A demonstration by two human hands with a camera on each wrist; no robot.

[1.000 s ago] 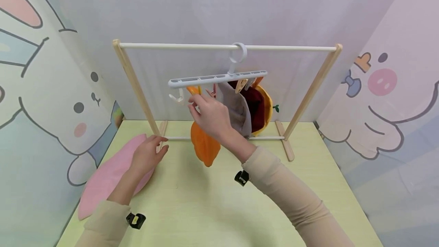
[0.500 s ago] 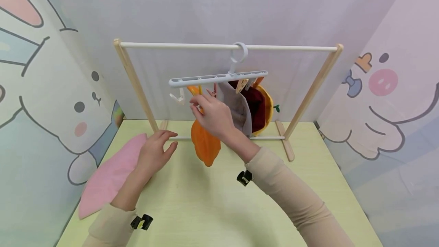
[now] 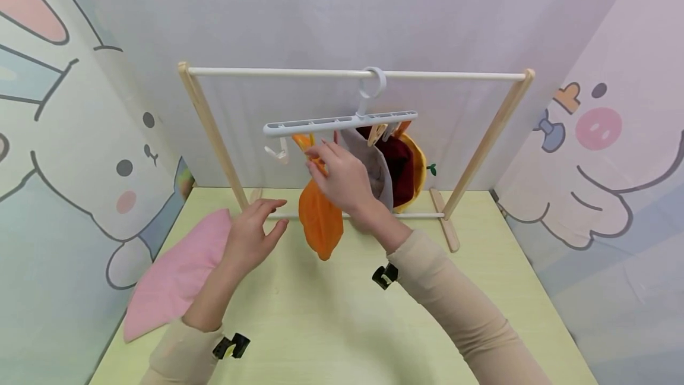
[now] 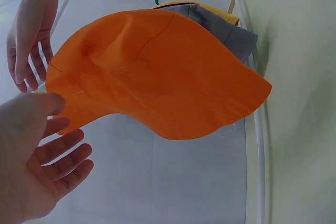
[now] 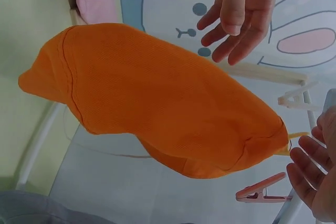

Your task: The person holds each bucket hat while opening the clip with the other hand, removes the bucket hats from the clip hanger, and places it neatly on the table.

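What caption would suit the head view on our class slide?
Left hand and right hand near an orange hat hanging beneath a pale hanger, pink cloth on the table.

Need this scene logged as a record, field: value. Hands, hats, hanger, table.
left hand: open, thumb and fingers apart, in front of the rack beside the orange hat
right hand: at the orange hat's upper part; contact unclear
orange hat: hanging below the left half of the hanger
hanger: gray, ring hooked over the white rail
other hats: gray hat and yellow hat, hanging at the hanger's right half
white clip: near the hanger's left end, holding nothing
table: pink cloth item lying at left
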